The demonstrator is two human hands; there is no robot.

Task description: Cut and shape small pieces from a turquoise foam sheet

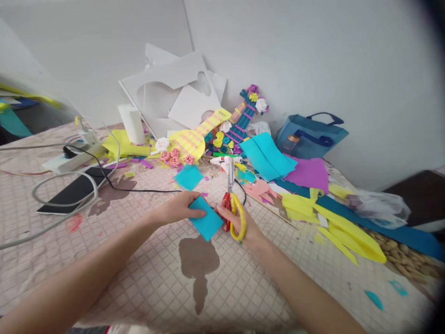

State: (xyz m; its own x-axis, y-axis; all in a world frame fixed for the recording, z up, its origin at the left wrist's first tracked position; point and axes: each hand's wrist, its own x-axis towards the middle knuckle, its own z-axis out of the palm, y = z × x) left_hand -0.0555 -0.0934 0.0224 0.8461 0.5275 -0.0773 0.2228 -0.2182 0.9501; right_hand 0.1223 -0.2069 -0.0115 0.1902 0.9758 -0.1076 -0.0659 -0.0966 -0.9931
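Observation:
Between the thumb and fingers of my left hand (182,207) is a folded piece of turquoise paper (207,220). My right hand (239,220) grips a pair of scissors (237,218) with yellow and red handles, blades pointing away from me. The scissors sit just right of the turquoise paper, and my right fingertips are close to its edge. Beyond my left hand a second turquoise square (188,176) lies on the table. A white glue gun (222,161) rests behind the scissor blades, which partly hide it.
Paper flowers (174,157) and a yellow paper guitar (194,139) stand at the back before white boards (187,93). Turquoise sheets (267,155), a purple sheet (308,174) and yellow strips (351,232) lie right. Cables and a power strip (73,155) occupy the left.

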